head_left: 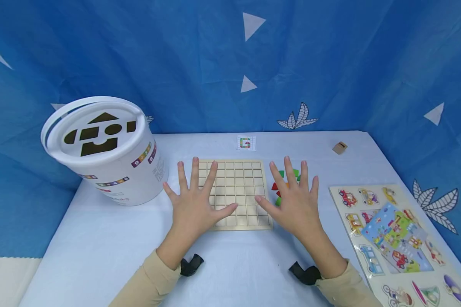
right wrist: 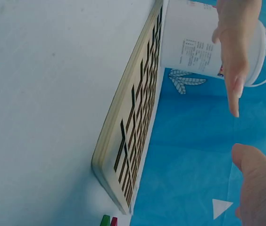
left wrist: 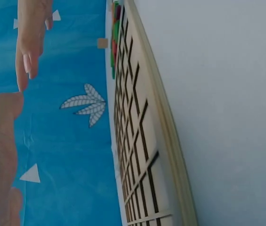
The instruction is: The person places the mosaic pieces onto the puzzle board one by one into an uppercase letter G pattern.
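Both hands are held out over the table with fingers spread and nothing in them. My left hand (head_left: 194, 204) overlaps the left part of a wooden grid board (head_left: 240, 192) in the head view. To the right of that board, my right hand (head_left: 297, 204) hovers over several small coloured pieces (head_left: 278, 201), green, red and orange, and partly hides them. In the wrist views the hands show raised above the level of the board (left wrist: 142, 136). A small card (head_left: 246, 143) with a coloured letter G pattern lies behind the board.
A white bucket (head_left: 138, 183) with shape cut-outs in its lid stands at the back left. On the right lies a vehicle puzzle board (head_left: 353, 256) with a colourful picture card (head_left: 397, 241) on it. A small brown block (head_left: 339, 148) sits at the back right. Blue cloth (head_left: 199, 64) hangs behind.
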Demonstrator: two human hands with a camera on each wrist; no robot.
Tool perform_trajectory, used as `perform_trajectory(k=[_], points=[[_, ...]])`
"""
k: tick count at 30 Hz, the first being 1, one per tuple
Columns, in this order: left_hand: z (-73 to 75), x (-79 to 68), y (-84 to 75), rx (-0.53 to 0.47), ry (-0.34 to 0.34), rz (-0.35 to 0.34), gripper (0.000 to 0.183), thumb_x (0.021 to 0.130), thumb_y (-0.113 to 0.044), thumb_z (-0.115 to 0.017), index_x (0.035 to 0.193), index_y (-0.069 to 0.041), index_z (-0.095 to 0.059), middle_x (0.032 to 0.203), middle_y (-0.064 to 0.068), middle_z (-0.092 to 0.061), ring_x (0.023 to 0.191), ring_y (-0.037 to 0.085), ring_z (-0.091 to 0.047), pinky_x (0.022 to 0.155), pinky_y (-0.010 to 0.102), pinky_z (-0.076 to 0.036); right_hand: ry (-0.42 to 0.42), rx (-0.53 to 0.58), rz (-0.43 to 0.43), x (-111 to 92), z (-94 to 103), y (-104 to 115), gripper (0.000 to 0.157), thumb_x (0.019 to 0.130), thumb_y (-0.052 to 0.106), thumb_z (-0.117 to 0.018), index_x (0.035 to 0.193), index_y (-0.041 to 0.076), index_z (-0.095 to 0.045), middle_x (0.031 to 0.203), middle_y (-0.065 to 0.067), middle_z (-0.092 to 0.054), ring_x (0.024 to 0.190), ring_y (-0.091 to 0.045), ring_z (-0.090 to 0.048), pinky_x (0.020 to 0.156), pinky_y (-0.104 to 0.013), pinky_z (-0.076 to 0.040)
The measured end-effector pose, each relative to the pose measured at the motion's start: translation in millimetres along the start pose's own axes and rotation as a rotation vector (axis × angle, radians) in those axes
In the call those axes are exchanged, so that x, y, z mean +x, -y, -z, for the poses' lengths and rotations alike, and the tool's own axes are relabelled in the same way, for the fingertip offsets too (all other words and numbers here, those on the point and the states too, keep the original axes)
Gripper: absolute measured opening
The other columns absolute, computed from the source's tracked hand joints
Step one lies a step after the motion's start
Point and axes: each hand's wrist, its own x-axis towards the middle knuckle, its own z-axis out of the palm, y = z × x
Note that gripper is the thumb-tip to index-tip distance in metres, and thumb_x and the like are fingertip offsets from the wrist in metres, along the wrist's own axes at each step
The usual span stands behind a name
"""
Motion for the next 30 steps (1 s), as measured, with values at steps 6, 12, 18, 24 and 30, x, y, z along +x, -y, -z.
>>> perform_trajectory(k=[6,12,18,24,30], points=[[-6.1,-0.7,6.1,-0.024,0.01,0.009,0.117,0.069,-0.091,-0.051,0.16,-0.033,-0.003,0.168,0.011,0.008,0.152,0.042,0.019,0.105,0.085,-0.004,0.039,0.033,-0.02,2.4,-3.8,-10.2,0.095,0.084,0.07,-0.058,0.159,0.028,-0.021,0.168,-0.009,-0.012,0.154,-0.044,-0.003,0.114,-0.074,-0.016],[-14.6,-5.8,18.5,-0.067,0.051,0.017,0.121,0.071,-0.088,-0.053,0.161,-0.02,-0.01,0.167,0.019,-0.003,0.153,0.045,0.006,0.11,0.08,-0.009,0.075,0.075,-0.071,10.8,-7.7,-29.7,0.092,0.087,0.063,-0.061,0.16,0.023,-0.022,0.166,-0.013,-0.02,0.153,-0.044,-0.012,0.115,-0.071,-0.019],[-23.8,-14.5,31.3,-0.134,0.107,0.006,0.126,0.071,-0.082,-0.062,0.159,-0.005,-0.015,0.165,0.025,-0.01,0.153,0.045,-0.005,0.117,0.07,-0.016,0.111,0.097,-0.048,24.1,-9.8,-51.5,0.076,0.091,0.039,-0.068,0.154,0.013,-0.036,0.157,-0.02,-0.037,0.147,-0.05,-0.021,0.112,-0.072,-0.025],[-31.2,-22.1,39.9,-0.196,0.168,-0.009,0.132,0.067,-0.081,-0.068,0.157,0.001,-0.017,0.164,0.027,-0.012,0.153,0.044,-0.009,0.122,0.059,-0.019,0.18,0.093,-0.009,41.9,-14.9,-61.7,0.054,0.093,0.022,-0.07,0.142,0.01,-0.054,0.139,-0.019,-0.056,0.135,-0.045,-0.043,0.107,-0.064,-0.04],[-41.6,-27.1,41.8,-0.198,0.215,-0.017,0.141,0.061,-0.083,-0.071,0.157,0.003,-0.014,0.164,0.026,-0.011,0.154,0.042,-0.008,0.123,0.057,-0.018,0.294,0.113,-0.024,58.3,-23.9,-67.1,0.047,0.092,0.018,-0.07,0.138,0.014,-0.059,0.136,-0.016,-0.059,0.129,-0.039,-0.048,0.106,-0.059,-0.043]])
